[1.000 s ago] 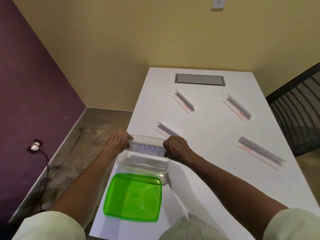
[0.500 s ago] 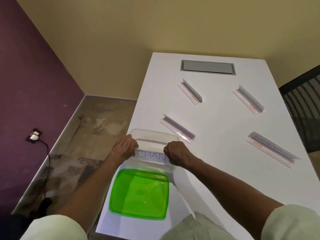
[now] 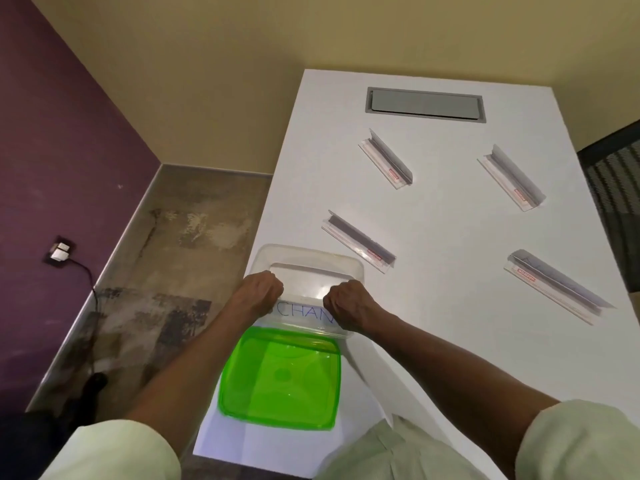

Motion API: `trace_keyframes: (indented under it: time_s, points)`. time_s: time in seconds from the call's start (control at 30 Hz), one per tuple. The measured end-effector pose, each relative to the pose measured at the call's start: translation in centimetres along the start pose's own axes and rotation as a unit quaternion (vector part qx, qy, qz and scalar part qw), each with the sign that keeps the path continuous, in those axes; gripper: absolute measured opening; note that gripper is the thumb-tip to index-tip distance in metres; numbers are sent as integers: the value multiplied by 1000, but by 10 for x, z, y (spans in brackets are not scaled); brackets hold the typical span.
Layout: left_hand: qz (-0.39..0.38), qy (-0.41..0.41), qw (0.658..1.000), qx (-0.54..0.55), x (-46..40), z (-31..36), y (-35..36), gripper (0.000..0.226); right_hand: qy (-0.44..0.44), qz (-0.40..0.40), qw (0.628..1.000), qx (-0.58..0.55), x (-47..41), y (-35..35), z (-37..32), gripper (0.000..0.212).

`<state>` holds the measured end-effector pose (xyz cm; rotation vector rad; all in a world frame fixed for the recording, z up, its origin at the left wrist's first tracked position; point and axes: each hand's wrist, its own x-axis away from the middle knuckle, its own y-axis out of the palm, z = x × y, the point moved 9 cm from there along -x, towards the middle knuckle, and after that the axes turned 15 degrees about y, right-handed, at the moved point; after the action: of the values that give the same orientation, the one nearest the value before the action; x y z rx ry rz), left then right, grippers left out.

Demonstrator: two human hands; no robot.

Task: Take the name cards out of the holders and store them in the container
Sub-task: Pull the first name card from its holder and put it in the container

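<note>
Over the clear container at the near left part of the white bench, both hands hold one name card lettered CHAN by its ends: the left hand has its fingers curled round the card's left end, the right hand has its fingers curled round the right end, and the card spans the gap between them above the container's near half. Whether the card touches the container's floor cannot be told. Just nearer than the container lies its green lid, flat on the bench and touching or almost touching the container's near wall. Beyond the container, to its right, four clear holders lie apart from one another: one holder just past the container's far right corner, a second holder farther off, a third holder far to the right, and a fourth holder level with the container, which seems to carry a card with faint writing. A grey hatch sits in the bench at the far end
</note>
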<state>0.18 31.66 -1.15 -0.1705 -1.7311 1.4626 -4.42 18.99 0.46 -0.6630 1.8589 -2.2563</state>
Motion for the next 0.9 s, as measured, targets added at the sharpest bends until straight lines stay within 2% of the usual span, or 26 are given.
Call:
trace_keyframes:
  time_s: [0.17,0.37,0.5,0.67,0.77,0.9]
  points:
    - [-12,-6,999,29,-4,-3,14,22,4,-26,999,-25,-2,11,-7,26]
    - [5,-6,999,33,-1,-2,13,22,12,-19,999,-46,-5,10,-5,27]
    - [2,-6,1000,26,2,1,11,20,12,-5,998,-66,-4,11,-3,41]
    - [-4,-9,999,35,6,6,11,18,18,-13,998,-51,0,15,-3,27]
    - [0,-13,999,42,8,8,9,17,18,-14,998,-52,2,16,-3,26]
    - [-4,-17,1000,22,9,13,8,19,25,-46,996,-67,2,17,-1,13]
